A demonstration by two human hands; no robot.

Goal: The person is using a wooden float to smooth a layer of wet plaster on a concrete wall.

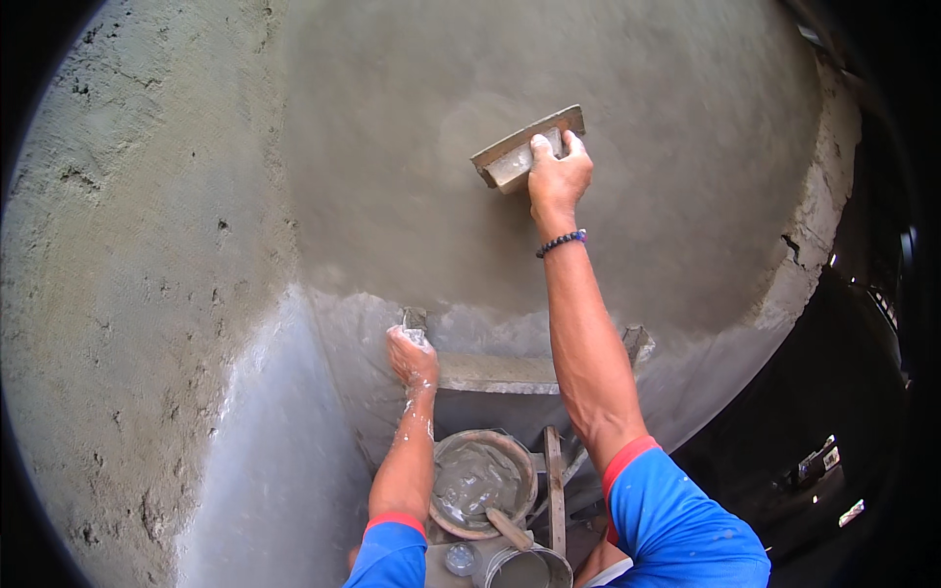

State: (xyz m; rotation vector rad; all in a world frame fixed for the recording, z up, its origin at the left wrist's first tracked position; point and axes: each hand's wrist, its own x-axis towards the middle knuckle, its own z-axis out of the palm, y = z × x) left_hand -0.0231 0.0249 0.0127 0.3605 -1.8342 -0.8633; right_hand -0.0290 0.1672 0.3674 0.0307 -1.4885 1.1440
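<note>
My right hand (559, 184), a dark bead bracelet at its wrist, is closed around the handle of a plastering trowel (520, 149). The trowel's long blade lies tilted at the damp grey plaster wall (392, 147), its right end higher. Lower and to the left, my left hand (414, 359) is closed on the upright end of a wooden ladder (500, 369), just under the top of that post. Wet cement smears the left fingers and forearm. The palm sides of both hands are hidden.
Below the ladder's top bar stands a round basin of wet cement mix (475, 480), with a wooden handle (509, 529) leaning over its rim. A bucket (534, 568) and a small clear container (461, 559) sit nearer. At left is a rougher wall (137, 274); at right, a dark space beyond the wall's broken edge.
</note>
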